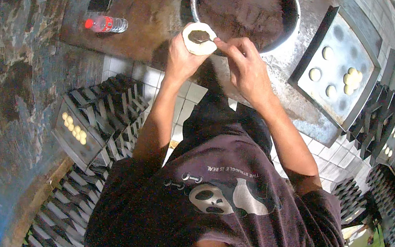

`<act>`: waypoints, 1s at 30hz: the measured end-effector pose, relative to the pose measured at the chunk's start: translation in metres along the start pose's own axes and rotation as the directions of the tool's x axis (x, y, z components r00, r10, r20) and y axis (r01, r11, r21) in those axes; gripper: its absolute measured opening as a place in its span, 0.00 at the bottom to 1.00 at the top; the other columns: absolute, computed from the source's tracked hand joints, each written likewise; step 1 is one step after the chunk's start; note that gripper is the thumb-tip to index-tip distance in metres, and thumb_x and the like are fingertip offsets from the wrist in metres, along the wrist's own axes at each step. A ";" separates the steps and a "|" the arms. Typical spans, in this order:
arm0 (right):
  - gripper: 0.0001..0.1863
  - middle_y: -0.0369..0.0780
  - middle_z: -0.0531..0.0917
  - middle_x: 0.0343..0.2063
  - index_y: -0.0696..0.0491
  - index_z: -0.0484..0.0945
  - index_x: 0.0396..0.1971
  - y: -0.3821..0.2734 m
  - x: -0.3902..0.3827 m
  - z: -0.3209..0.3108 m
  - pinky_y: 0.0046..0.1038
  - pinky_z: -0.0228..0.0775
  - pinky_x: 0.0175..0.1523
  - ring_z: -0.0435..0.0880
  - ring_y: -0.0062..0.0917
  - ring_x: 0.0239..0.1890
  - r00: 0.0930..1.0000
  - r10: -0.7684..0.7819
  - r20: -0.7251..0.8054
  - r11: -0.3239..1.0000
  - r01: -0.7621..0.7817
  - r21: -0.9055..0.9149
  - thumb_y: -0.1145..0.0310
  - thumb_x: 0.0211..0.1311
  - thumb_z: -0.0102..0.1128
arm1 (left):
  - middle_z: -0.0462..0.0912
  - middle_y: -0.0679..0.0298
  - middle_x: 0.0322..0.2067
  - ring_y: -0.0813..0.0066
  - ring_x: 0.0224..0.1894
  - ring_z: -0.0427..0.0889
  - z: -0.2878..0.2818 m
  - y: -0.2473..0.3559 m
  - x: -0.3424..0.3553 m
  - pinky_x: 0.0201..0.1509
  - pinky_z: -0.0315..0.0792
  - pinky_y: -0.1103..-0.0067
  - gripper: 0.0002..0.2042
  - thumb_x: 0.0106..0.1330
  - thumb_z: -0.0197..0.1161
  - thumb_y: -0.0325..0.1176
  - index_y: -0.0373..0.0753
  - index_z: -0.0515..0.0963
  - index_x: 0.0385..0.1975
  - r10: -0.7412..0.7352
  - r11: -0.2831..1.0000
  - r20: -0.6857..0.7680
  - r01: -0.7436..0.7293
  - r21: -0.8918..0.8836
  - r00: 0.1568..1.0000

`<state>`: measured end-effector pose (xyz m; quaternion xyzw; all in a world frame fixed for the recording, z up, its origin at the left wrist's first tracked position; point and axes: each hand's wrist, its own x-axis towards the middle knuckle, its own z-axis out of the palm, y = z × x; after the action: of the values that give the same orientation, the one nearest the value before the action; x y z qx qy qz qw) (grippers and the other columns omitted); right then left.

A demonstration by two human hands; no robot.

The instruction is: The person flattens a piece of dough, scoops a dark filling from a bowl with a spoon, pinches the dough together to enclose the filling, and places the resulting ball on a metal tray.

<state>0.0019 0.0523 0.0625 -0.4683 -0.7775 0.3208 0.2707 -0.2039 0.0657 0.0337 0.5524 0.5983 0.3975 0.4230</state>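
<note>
A flattened round of pale dough (202, 49) lies cupped in my left hand (182, 64), whose fingers curl round its underside. Dark brown filling (199, 36) sits in the middle of the dough. My right hand (248, 72) is closed in a pinch at the dough's right edge, its fingertips next to the filling. Whatever those fingers hold is too small to make out. Just beyond both hands stands a large round metal basin (296, 16), holding a broad mass of dark brown filling (242, 4).
At right on the worn table (148, 7) is a metal tray (336, 34) with several dough balls (327, 53). A red-capped plastic bottle (107, 24) lies at left beside a small black box (101, 3). Racks hold more trays of dough (72, 128) on both sides.
</note>
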 end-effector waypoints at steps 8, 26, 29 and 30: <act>0.24 0.49 0.78 0.49 0.55 0.76 0.59 0.077 -0.130 0.043 0.45 0.74 0.60 0.79 0.49 0.53 0.915 0.392 -0.097 0.919 -0.385 0.079 0.79 0.60 0.60 | 0.90 0.59 0.38 0.71 0.40 0.88 0.015 -0.036 0.002 0.48 0.80 0.73 0.15 0.59 0.78 0.33 0.35 0.85 0.43 -0.181 0.978 0.092 0.189 -0.091 0.979; 0.23 0.44 0.84 0.44 0.55 0.85 0.46 -0.017 -0.042 -0.093 0.33 0.80 0.51 0.87 0.32 0.46 0.981 0.184 0.065 0.909 -0.195 0.367 0.59 0.54 0.79 | 0.87 0.60 0.45 0.74 0.47 0.84 0.032 0.078 -0.003 0.51 0.78 0.73 0.25 0.54 0.78 0.34 0.34 0.78 0.51 0.096 0.991 0.784 0.011 -0.130 0.613; 0.15 0.41 0.87 0.42 0.59 0.86 0.44 -0.015 -0.050 -0.088 0.28 0.81 0.45 0.87 0.24 0.39 0.948 0.319 0.016 0.812 -0.282 0.511 0.65 0.62 0.73 | 0.83 0.66 0.48 0.79 0.51 0.81 0.027 0.074 -0.016 0.54 0.76 0.77 0.25 0.61 0.76 0.34 0.35 0.75 0.56 0.069 0.950 0.741 0.183 -0.254 0.668; 0.14 0.40 0.87 0.43 0.60 0.86 0.44 -0.019 -0.051 -0.090 0.28 0.81 0.44 0.87 0.23 0.38 0.929 0.369 0.024 0.774 -0.321 0.546 0.66 0.64 0.72 | 0.83 0.67 0.47 0.79 0.51 0.81 0.027 0.076 -0.022 0.54 0.76 0.78 0.24 0.63 0.75 0.33 0.36 0.75 0.56 0.040 0.905 0.732 0.286 -0.315 0.680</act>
<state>0.0778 0.0215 0.1285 -0.5204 -0.5436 0.5508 0.3609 -0.1529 0.0498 0.0982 0.5210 0.3230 0.2318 0.7553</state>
